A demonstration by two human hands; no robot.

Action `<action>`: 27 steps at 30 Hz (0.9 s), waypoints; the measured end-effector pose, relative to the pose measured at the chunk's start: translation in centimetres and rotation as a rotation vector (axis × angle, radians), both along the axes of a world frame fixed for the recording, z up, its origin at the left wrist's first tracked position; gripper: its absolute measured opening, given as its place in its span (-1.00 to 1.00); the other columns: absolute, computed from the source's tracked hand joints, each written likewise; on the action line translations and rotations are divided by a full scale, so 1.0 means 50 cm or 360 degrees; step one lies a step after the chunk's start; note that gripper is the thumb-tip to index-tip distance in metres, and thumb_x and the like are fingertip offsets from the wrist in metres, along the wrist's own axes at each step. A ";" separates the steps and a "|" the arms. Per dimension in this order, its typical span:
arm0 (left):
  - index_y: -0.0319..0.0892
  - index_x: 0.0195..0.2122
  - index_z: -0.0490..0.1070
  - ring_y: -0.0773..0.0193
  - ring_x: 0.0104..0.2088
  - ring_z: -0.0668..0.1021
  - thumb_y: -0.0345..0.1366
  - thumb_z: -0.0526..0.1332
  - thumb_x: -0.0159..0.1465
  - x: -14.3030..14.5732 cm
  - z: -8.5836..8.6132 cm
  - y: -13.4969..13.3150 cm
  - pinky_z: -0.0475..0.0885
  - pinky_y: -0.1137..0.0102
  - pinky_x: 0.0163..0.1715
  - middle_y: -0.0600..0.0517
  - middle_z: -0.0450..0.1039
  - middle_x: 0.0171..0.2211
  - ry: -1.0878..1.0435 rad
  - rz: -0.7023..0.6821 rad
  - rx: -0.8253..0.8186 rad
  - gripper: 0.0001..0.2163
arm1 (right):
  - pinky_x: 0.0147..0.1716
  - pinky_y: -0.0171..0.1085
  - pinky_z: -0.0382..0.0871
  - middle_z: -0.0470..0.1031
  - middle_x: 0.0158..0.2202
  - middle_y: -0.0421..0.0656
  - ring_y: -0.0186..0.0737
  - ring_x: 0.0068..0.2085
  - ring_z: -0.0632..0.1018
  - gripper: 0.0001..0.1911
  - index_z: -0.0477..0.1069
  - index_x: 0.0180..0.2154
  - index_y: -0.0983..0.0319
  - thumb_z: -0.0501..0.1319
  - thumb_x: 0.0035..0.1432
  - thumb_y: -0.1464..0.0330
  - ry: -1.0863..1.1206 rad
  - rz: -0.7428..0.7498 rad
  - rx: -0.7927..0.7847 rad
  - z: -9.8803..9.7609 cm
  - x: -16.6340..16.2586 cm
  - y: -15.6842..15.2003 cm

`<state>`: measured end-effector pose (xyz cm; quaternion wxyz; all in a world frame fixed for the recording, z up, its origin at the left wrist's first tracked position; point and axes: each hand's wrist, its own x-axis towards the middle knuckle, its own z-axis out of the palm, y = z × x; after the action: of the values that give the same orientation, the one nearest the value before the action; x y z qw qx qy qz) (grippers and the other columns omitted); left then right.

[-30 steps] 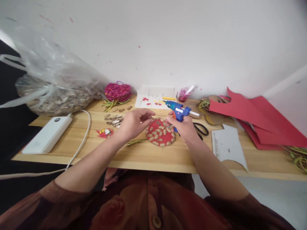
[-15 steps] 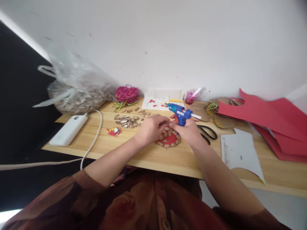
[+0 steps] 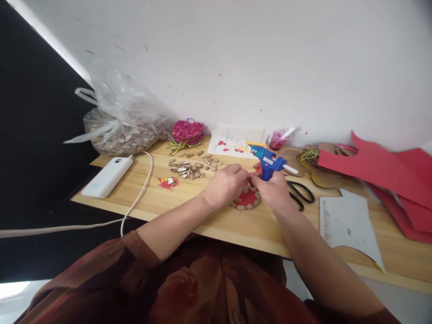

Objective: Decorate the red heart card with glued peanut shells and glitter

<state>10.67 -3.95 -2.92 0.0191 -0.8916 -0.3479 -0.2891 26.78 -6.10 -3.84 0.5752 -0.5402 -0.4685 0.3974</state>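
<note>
My right hand (image 3: 275, 191) is wrapped round a blue glue gun (image 3: 268, 164), its nozzle pointing up and left and a white glue stick poking out at the back. The thumb of that hand reaches left to the fingertips of my left hand (image 3: 227, 186). Those left fingers are pinched together, and whatever they may hold is hidden. Directly below both hands lies a red disc (image 3: 245, 198) with tan pistachio-like shells set round its rim; its far part is covered by my hands. Loose shells (image 3: 187, 169) lie in a heap to the left.
A white power bank (image 3: 107, 177) with a cable stands at the left, before a plastic bag of shells (image 3: 124, 137). Black-handled scissors (image 3: 302, 193), white card (image 3: 349, 222) and red sheets (image 3: 381, 175) lie right. Behind are a pink woven piece (image 3: 188, 131) and a cup (image 3: 279, 140).
The whole view has shifted slightly, so everything sits further right. My left hand now covers more of the disc's shells. The glue gun stays in my right hand.
</note>
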 end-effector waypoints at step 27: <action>-0.24 -0.36 0.56 0.46 -0.49 0.48 -0.29 0.48 0.17 0.029 0.020 -0.014 0.43 0.58 -0.52 -0.01 0.53 -0.40 -0.1954 -0.0255 -0.2829 -0.84 | -0.28 -0.22 0.51 0.59 -0.38 -0.25 -0.22 -0.33 0.60 -0.68 0.43 -0.36 0.12 0.49 -0.14 0.23 0.0588 0.0126 0.0045 0.023 -0.002 -0.001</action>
<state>12.12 -4.66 -1.91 -0.8305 -0.3096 -0.3239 -0.3309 26.70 -6.15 -2.67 0.6427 -0.4312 -0.3814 0.5055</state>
